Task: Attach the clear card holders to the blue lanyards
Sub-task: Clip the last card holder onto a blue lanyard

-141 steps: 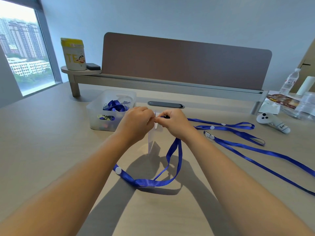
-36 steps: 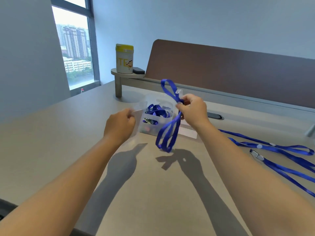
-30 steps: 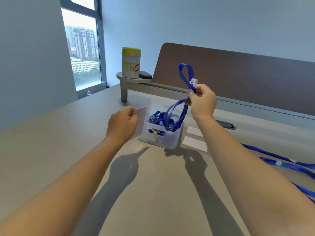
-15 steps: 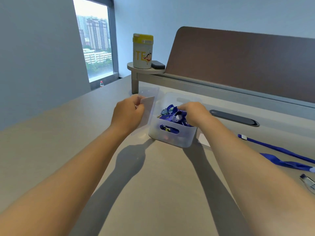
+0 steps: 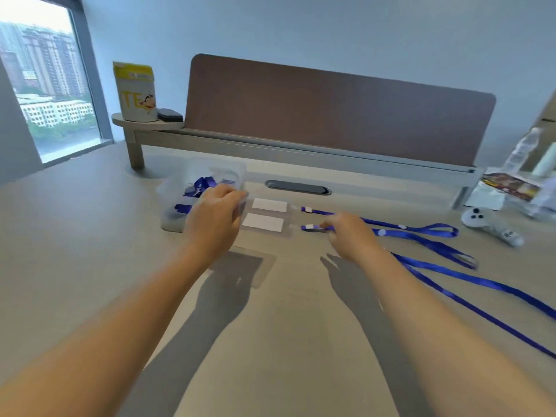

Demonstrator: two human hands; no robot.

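My left hand [image 5: 214, 219] hovers just right of the clear bin [image 5: 171, 219], fingers curled on a clear card holder [image 5: 247, 267] whose lower part shows below the hand. My right hand [image 5: 346, 234] pinches the clip end of a blue lanyard [image 5: 415, 236] that lies on the table and trails off to the right. A second blue lanyard [image 5: 346, 214] lies just behind it. Two clear card holders with white inserts [image 5: 264, 222] lie side by side between my hands. More blue lanyards [image 5: 202, 185] sit bundled inside the bin.
A yellow-lidded canister [image 5: 136, 91] and a black case [image 5: 170, 115] stand on a raised shelf at the back left. A brown divider panel [image 5: 337, 112] runs along the back. A white controller [image 5: 489, 225], a water bottle [image 5: 522, 149] and packets lie far right.
My right hand has left the bundled lanyard in the bin and moved right onto the clip end of a lanyard on the table. My left hand has lowered with the card holder.
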